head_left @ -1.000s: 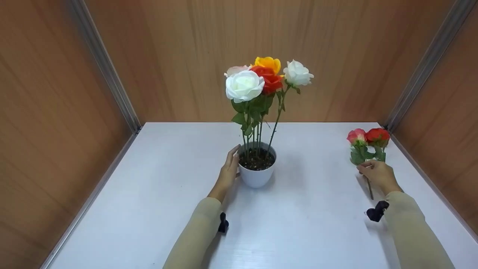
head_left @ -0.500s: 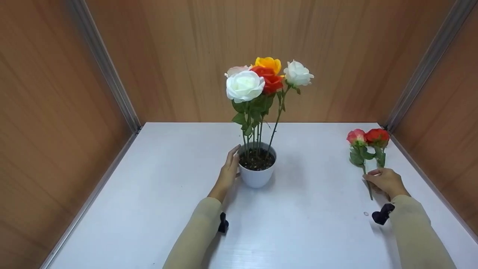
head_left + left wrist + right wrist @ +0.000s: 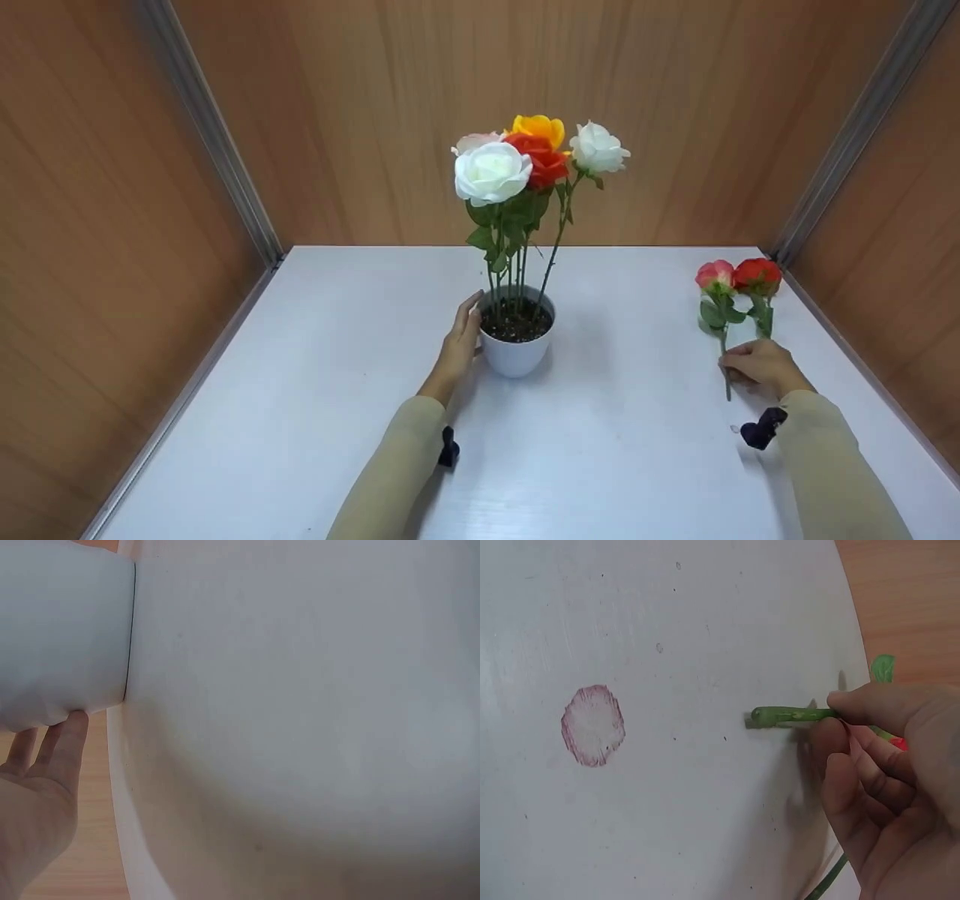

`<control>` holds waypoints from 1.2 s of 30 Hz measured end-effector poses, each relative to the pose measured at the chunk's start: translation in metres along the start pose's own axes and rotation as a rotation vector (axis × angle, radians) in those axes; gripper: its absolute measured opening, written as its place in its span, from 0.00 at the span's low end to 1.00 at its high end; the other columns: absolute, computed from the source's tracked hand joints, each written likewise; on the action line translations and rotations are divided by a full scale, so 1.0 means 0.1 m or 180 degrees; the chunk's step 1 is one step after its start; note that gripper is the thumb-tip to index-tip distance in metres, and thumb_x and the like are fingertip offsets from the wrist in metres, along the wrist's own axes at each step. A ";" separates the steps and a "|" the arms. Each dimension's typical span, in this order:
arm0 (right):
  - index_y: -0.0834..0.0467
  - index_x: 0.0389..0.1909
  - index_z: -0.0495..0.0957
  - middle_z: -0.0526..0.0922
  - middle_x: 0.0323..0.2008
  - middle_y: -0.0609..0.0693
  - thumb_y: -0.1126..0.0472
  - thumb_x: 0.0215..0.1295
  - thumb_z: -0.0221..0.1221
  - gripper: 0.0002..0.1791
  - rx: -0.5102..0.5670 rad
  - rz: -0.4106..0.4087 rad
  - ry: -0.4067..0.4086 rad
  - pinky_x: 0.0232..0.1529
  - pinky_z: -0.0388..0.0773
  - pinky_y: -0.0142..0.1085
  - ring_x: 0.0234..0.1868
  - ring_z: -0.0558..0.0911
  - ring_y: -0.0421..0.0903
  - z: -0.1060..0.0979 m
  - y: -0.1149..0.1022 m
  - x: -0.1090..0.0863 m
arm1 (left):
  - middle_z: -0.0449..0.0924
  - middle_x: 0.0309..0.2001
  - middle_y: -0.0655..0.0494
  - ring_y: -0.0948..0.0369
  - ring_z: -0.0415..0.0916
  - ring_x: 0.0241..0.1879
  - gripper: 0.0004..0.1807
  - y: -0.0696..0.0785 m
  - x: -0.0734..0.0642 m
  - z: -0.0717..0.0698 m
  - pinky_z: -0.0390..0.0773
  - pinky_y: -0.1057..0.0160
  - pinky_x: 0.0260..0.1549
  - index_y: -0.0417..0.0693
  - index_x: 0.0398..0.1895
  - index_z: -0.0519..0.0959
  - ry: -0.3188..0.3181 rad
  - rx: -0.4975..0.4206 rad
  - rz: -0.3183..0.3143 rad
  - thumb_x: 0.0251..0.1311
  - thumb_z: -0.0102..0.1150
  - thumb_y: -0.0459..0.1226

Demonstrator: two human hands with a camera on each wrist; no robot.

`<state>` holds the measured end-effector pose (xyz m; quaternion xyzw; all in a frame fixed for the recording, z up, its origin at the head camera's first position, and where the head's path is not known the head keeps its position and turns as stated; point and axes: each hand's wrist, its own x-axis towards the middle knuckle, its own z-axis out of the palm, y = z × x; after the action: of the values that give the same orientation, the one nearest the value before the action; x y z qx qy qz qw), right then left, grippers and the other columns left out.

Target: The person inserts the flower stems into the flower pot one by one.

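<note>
A white flowerpot point(image 3: 516, 356) filled with dark soil holds several upright roses: white ones such as the front white rose point(image 3: 492, 174), a red rose point(image 3: 538, 160), a yellow-orange rose point(image 3: 540, 129) and a pale pink one. My left hand point(image 3: 456, 346) rests against the pot's left side, fingers fairly straight along its wall, as the left wrist view also shows. At the right, my right hand point(image 3: 761, 365) pinches the lower stem of a pink rose point(image 3: 715, 276) between thumb and fingertips. The cut stem end point(image 3: 791, 715) pokes out past the fingers in the right wrist view.
Beside the pink rose lies a red rose point(image 3: 757, 277) on the white table point(image 3: 615, 450), its lower stem hidden by my right hand. Wooden panels point(image 3: 360, 120) enclose the back and sides. A faint reddish ring mark point(image 3: 592, 726) shows on the tabletop.
My right hand has slid down the pink rose's stem toward its lower end, then shifted that stem slightly left. The left hand and the pot stay where they were.
</note>
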<state>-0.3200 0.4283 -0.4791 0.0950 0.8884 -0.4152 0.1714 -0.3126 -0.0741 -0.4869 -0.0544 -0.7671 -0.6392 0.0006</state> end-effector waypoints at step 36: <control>0.68 0.49 0.69 0.83 0.36 0.55 0.57 0.71 0.60 0.18 0.0161 -0.0829 -0.0187 0.35 0.85 0.36 0.34 0.84 0.44 0.49 -0.65 -0.04 | 0.57 0.77 0.49 0.43 0.57 0.73 0.30 -0.01 0.01 0.00 0.68 0.35 0.63 0.68 0.79 0.53 -0.0005 0.0001 0.0083 0.78 0.29 0.60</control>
<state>-0.3256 0.3484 -0.4610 -0.0290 0.8770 -0.4589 0.1396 -0.3139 -0.0741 -0.4879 -0.0650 -0.7664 -0.6390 0.0083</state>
